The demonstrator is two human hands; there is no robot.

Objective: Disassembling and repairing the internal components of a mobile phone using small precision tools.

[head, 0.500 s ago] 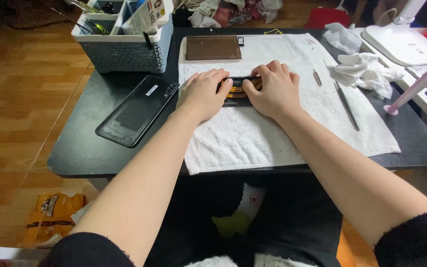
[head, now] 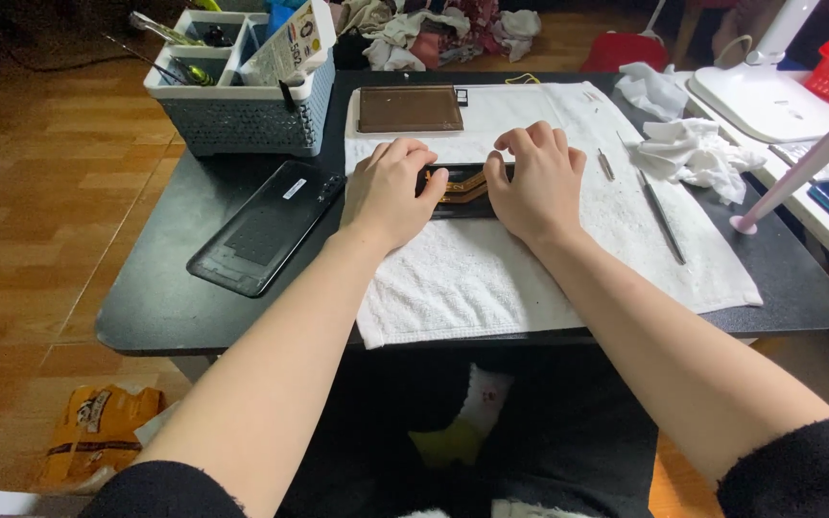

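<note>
Two bare forearms reach forward from the bottom of the view, over a dark lap, to a black table (head: 165, 317). A white towel (head: 472, 288) covers the middle of the table. On it, between the two hands, lies an opened phone (head: 465, 188), a dark flat body with orange and brown parts showing inside. The left hand (head: 390, 192) rests on the phone's left end, fingers curled down and thumb lying along its edge, gripping it. The right hand (head: 534, 182) covers the phone's right end, fingers bent over the far edge, also holding it. Most of the phone is hidden beneath the hands, so its inner parts are hard to make out.

Left of the towel, on the bare table, lies a black back cover (head: 261, 230), well apart from the left hand. Right of the right hand, on the towel, lie thin metal tools (head: 662, 216). Beyond them sits crumpled white tissue (head: 693, 149). Farther back on the towel lies a brown flat panel (head: 410, 108). At the far left corner stands a grey basket (head: 242, 115) with small items.
</note>
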